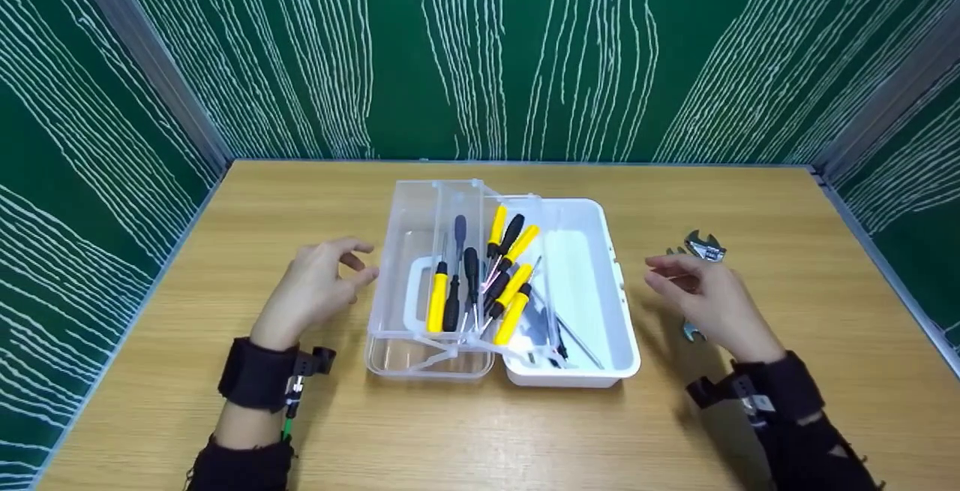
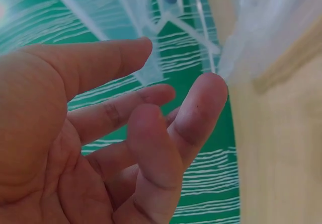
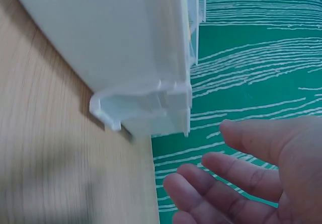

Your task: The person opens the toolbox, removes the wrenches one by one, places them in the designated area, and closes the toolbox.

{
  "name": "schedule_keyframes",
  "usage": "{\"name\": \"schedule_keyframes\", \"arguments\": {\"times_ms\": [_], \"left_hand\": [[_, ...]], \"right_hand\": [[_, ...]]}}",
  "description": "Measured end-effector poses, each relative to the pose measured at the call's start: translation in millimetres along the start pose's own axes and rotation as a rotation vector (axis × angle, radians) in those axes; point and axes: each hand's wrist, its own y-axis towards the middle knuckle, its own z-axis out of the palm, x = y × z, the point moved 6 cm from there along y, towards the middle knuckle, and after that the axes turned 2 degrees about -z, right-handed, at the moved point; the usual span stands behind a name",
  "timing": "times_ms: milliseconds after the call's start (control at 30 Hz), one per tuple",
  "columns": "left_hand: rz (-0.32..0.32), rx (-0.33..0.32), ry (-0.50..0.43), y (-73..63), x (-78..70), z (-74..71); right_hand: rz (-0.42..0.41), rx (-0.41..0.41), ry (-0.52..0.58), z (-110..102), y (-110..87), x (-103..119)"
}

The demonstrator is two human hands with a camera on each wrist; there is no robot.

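Observation:
A white plastic toolbox (image 1: 589,288) stands unfolded on the table, its clear trays (image 1: 401,209) swung out to the left. Screwdrivers (image 1: 512,318) with yellow or black handles lie in the trays. Beside the trays' left edge hovers my left hand (image 1: 319,284), fingers loosely bent and nothing held. My right hand (image 1: 709,299) is off the box's right side, also holding nothing. In the right wrist view, a gap separates the fingers (image 3: 246,138) from the white box wall (image 3: 110,32). Behind the right hand, an adjustable wrench (image 1: 705,245) is partly hidden.
Another metal tool end (image 1: 691,332) shows under my right hand, mostly covered. Long thin metal pieces (image 1: 577,341) lie in the white base. Green panels (image 1: 517,55) with white wavy lines wall in the wooden table (image 1: 450,438) at the back and sides.

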Motion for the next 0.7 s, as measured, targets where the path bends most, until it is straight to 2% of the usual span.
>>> {"name": "schedule_keyframes", "arguments": {"times_ms": [300,700], "left_hand": [[0.018,0.043,-0.012,-2.4,8.4,13.6],[0.060,0.082,-0.021,-7.0,7.2,25.6]], "right_hand": [[-0.035,0.022,0.022,15.5,12.6,9.3],[-0.060,0.050,0.022,30.0,28.5,12.9]]}}
